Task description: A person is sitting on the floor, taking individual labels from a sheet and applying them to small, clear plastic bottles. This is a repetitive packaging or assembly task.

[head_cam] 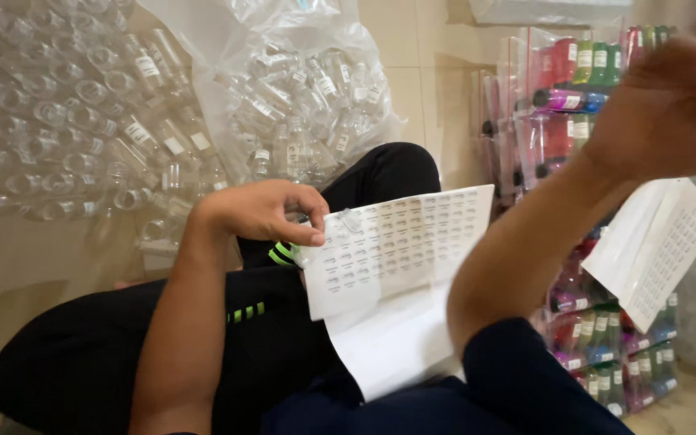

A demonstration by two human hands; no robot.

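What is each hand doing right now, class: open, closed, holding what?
Left hand: closed, pinching a small clear bottle against the label sheet.
Right hand: raised, blurred, apparently holding nothing.

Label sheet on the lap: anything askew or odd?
The label sheet lies tilted across the lap, pinched at its left edge by the left hand. Several label slots look peeled. Loose clear bottles lie heaped on the floor. Nothing looks damaged.

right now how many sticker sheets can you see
2. One sticker sheet lies across the lap, pinched at its left edge by the left hand. A second sheet leans by the packed coloured bottles at right. More may be hidden.
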